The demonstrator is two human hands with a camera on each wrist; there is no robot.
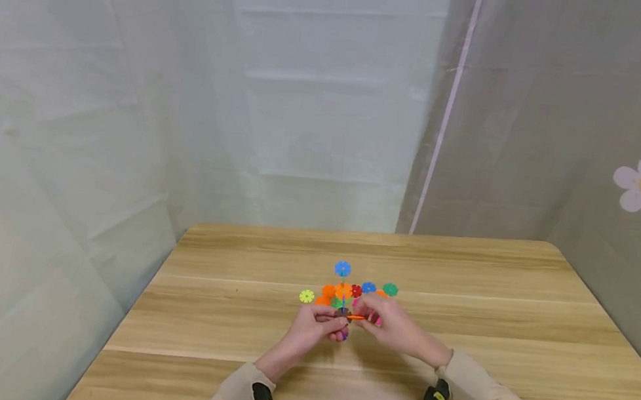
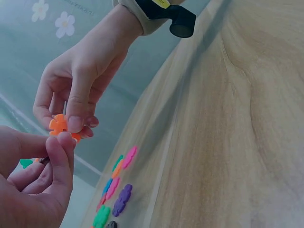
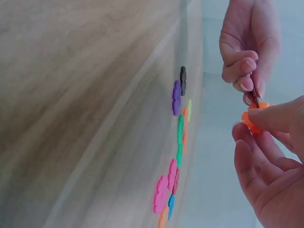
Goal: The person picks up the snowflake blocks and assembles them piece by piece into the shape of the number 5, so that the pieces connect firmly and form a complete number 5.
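Table: a big wooden table (image 1: 461,321) with soft curtains behind it.
Loose pieces: little flower-shaped plastic discs (image 1: 354,288) in many colours lie flat on the wood, just past the hands.
Left hand: the left hand (image 1: 314,327) has its fingers curled and pinches a small dark piece (image 3: 255,97) by its edge.
Right hand: the right hand (image 1: 392,324) pinches an orange disc (image 2: 59,124) between thumb and fingertip, touching the dark piece.
Where it is: the orange disc is up in the air between both hands, above the table.
How far along: it looks like an early stage, with two pieces meeting and most discs still lying loose.
Hard to see: I cannot tell if the two pieces are already clicked together. The dark piece is mostly hidden by fingers.
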